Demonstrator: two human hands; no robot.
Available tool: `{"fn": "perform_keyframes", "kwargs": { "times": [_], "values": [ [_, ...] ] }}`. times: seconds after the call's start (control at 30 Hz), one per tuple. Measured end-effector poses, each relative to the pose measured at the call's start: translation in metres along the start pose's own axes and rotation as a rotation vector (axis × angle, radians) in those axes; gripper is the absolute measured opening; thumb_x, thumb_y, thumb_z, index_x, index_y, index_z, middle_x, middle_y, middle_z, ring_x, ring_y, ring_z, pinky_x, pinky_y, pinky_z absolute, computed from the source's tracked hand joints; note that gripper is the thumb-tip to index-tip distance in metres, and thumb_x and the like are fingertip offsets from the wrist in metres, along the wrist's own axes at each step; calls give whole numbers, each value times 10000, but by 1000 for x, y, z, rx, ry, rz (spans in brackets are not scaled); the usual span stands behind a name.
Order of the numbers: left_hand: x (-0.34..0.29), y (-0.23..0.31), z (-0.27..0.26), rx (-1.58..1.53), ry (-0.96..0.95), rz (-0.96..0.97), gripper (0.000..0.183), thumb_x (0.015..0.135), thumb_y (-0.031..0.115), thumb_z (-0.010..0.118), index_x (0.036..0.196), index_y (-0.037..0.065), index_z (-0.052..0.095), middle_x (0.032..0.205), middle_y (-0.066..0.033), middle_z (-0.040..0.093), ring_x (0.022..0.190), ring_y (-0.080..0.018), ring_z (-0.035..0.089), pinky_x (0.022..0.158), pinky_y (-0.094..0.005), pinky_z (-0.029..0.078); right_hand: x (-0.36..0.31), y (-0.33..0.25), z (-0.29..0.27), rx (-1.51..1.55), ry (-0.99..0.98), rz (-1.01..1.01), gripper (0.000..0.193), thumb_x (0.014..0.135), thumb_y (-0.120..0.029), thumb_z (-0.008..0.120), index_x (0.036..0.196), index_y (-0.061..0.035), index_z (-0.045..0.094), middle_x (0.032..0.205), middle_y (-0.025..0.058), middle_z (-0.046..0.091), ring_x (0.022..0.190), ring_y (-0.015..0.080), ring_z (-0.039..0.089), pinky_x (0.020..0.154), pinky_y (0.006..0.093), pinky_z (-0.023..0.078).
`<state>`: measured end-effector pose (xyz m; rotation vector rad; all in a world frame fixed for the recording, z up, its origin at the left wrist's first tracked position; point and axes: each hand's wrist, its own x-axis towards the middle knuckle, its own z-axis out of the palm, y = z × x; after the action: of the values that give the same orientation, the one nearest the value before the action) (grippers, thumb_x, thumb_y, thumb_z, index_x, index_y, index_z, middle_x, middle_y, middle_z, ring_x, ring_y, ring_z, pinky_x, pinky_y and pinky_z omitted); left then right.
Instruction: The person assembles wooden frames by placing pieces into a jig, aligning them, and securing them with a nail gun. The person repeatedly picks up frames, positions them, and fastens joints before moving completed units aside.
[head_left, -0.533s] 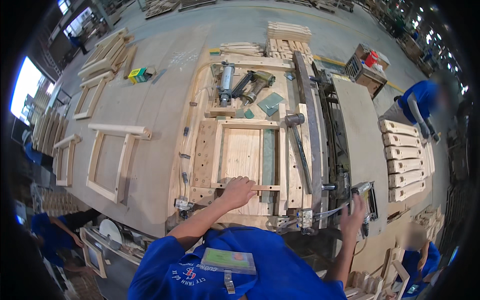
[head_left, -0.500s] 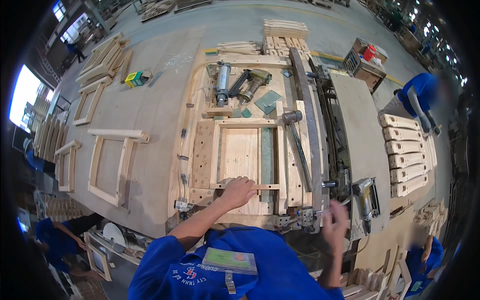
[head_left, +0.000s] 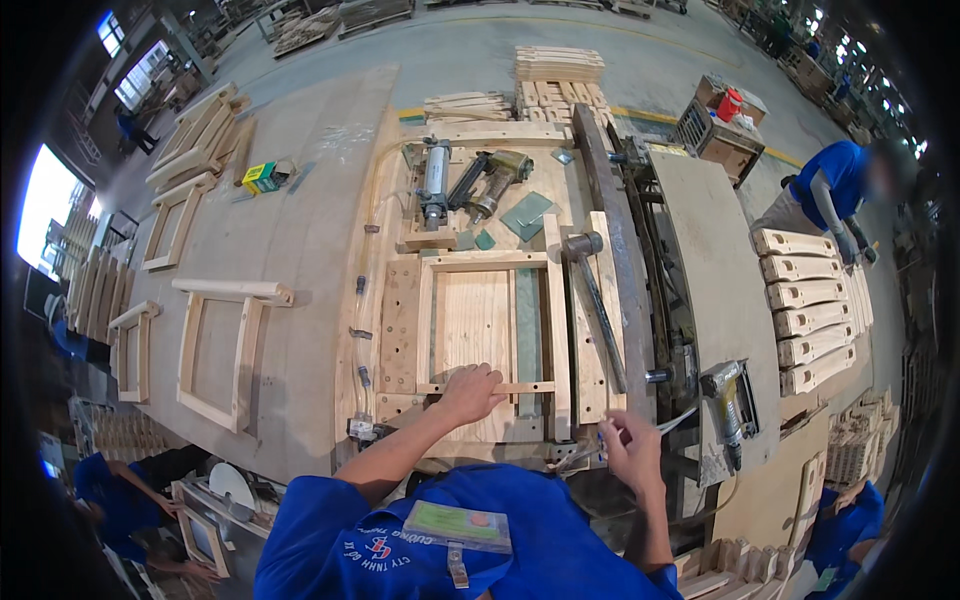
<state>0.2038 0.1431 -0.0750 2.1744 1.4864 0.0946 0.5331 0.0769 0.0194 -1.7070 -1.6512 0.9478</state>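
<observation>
A light wooden frame [head_left: 557,345] lies in the jig on the bench before me. My left hand [head_left: 470,394] rests over its near rail [head_left: 527,388], fingers curled around the wood. My right hand [head_left: 632,450] is at the jig's near right corner, by the metal fitting with air hoses [head_left: 566,452]. Its fingers are bent and pinched together; whatever they grip is mostly hidden. Just beyond it a mallet [head_left: 584,246] lies on a wooden strip, its handle pointing toward me.
A nail gun [head_left: 498,185] and a metal cylinder [head_left: 434,185] lie behind the frame. Another nail gun [head_left: 727,410] sits at right, beyond the steel beam [head_left: 603,190]. Assembled frames [head_left: 240,345] stand on the left table. A person [head_left: 835,190] works beside stacked wooden parts [head_left: 805,295].
My right hand has come left and inward to the jig's near right corner, its fingers now drawn together. My left hand stays on the near rail. The view has shifted slightly.
</observation>
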Motion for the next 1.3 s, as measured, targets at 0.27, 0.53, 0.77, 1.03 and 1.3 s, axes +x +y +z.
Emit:
{"fn": "perform_keyframes", "kwargs": {
  "times": [0.27, 0.53, 0.77, 1.03, 1.3],
  "values": [
    [15, -4, -18, 16, -237, 3, 410, 992, 420, 714, 1219, 84, 652, 1126, -184, 690, 1088, -401, 693, 922, -528, 558, 113, 0, -1, -636, 200, -345, 405, 940, -205, 768, 1289, -23, 676, 1052, 182, 696, 863, 372, 692, 800, 475, 569],
    [12, 17, -81, -95, -42, 125, 448, 987, 453, 686, 1210, 67, 649, 981, -198, 729, 993, -422, 713, 856, -544, 562, 123, -28, 15, 159, 0, -71, 394, 1051, -258, 667, 1348, 1, 676, 1145, 120, 746, 967, 218, 720, 835, 347, 578],
    [-43, 50, -246, -179, 252, 130, 470, 821, 455, 789, 981, 23, 697, 817, -201, 726, 792, -430, 710, 723, -501, 558, 134, -61, 10, -240, 108, -449, 621, 985, -170, 751, 1501, 75, 507, 1454, 225, 593, 1295, 356, 616, 1055, 430, 527],
    [-159, 35, -277, -172, 927, 62, 495, 813, 425, 856, 1047, 6, 733, 863, -127, 725, 762, -295, 698, 685, -420, 532, 175, -128, 24, 99, -9, -758, 489, 966, -171, 752, 1359, 80, 605, 1262, 205, 698, 1149, 270, 672, 988, 410, 518],
    [-204, 77, -286, 736, 1399, 254, 321, 919, 204, 669, 1209, 69, 675, 1107, -116, 700, 1175, -293, 674, 1045, -459, 549, 111, -332, 24, -435, 191, -1254, 475, 834, -102, 789, 1286, -51, 654, 1170, 168, 717, 1050, 433, 687, 951, 487, 541]
  ]
}}
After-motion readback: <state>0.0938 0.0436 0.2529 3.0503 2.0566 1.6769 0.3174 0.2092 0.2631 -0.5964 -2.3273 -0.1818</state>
